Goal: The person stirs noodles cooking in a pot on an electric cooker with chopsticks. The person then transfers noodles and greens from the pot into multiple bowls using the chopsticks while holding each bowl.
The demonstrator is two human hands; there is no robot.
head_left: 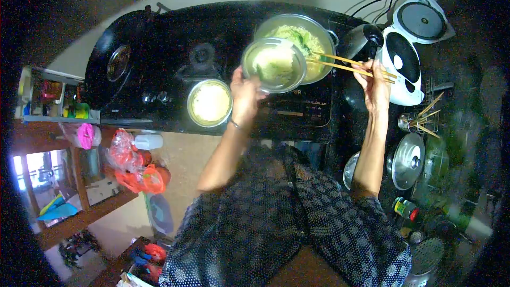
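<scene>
My left hand [247, 93] grips a metal bowl [275, 66] by its near left rim. The bowl holds pale food with some green in it and overlaps the front of a larger pot. That pot [311, 21] stands on the stove with pale noodles [303, 33] and green leaves inside. In my right hand [373, 77] is a pair of wooden chopsticks [340, 62], their tips reaching over the pot from the right. Left of my left wrist, a second bowl [210, 103] of pale food sits at the stove's front edge.
A lidded wok [119, 64] is at the stove's left end. To the right are a white rice cooker [404, 64], a chopstick holder [408, 122], a glass pot lid [408, 160] and a jar [405, 208]. Red plastic bags [130, 154] are at lower left.
</scene>
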